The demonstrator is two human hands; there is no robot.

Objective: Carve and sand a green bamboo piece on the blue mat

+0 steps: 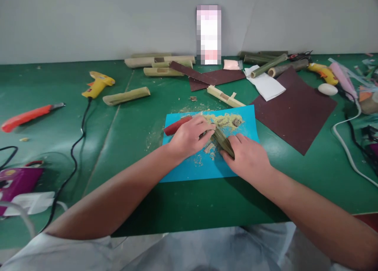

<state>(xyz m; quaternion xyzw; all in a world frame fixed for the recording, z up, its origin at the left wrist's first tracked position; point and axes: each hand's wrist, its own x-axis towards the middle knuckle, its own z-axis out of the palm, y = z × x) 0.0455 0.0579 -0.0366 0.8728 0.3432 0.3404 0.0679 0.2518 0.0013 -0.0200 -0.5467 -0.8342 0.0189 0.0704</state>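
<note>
On the blue sheet (183,170), a split green bamboo piece (223,140) lies slantwise between my hands. My right hand (249,155) is closed round its near end, thumb on the left side. Curled fingers of my left hand (191,135) are at its far end; what lies under the palm is hidden. A red handle-like thing (177,125) sticks out behind my left hand, its other end covered. Pale yellow-green dust (226,120) is heaped beyond the bamboo, with crumbs and small scraps below it.
A yellow glue gun (99,85) and a red-handled cutter (32,117) lie at left. Bamboo pieces (163,71) and dark brown sheets (295,109) lie toward the back. At right are a white egg-shaped thing (327,89) and cables. A blurred phone-like screen (208,35) leans on the wall.
</note>
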